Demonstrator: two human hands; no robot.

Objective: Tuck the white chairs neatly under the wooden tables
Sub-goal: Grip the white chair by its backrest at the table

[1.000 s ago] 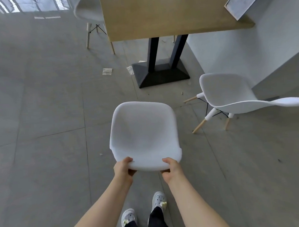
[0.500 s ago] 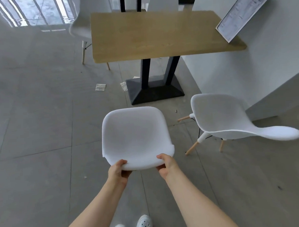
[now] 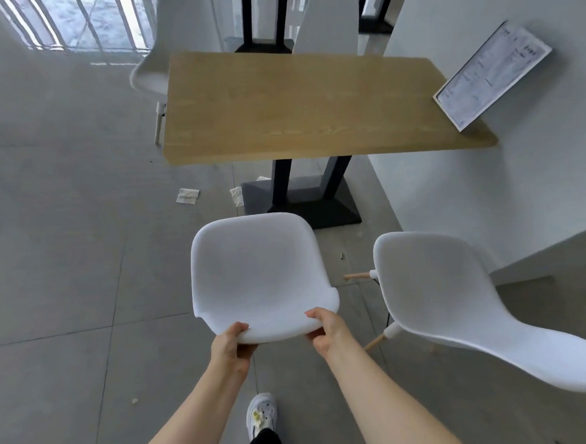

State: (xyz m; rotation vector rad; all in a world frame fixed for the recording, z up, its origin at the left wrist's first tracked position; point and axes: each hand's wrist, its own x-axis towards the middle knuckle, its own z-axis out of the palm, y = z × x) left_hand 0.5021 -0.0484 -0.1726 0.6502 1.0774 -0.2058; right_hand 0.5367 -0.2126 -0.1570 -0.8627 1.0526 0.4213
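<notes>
- Both hands on the top edge of the chair back — left hand (image 3: 232, 345) curled around the edge left of centre, right hand (image 3: 326, 331) curled around it right of centre. Both closed firmly on the plastic; thumbs on the near side, fingers over the rim.
- Held chair (image 3: 258, 273): white shell, seat facing away from the person and toward the table. Its legs are hidden beneath the shell, so whether it is lifted or rolling on the floor cannot be told.
- Wooden table (image 3: 306, 103) lies straight ahead of the grip, its long axis running left–right across the view. The chair's front edge is near the black pedestal base (image 3: 301, 201), not yet under the tabletop.
- Key relation: seat centre sits slightly left of the pedestal, so a straight push forward looks likely to meet the base before the seat is fully under.
- Neither hand is clearly nearer the table; the grip is about square to it.
- Second white chair (image 3: 456, 298) stands just to the right, angled, untucked, beside the white wall (image 3: 484, 180).
- Paper scraps (image 3: 187, 195) on the floor left of the base.
</notes>
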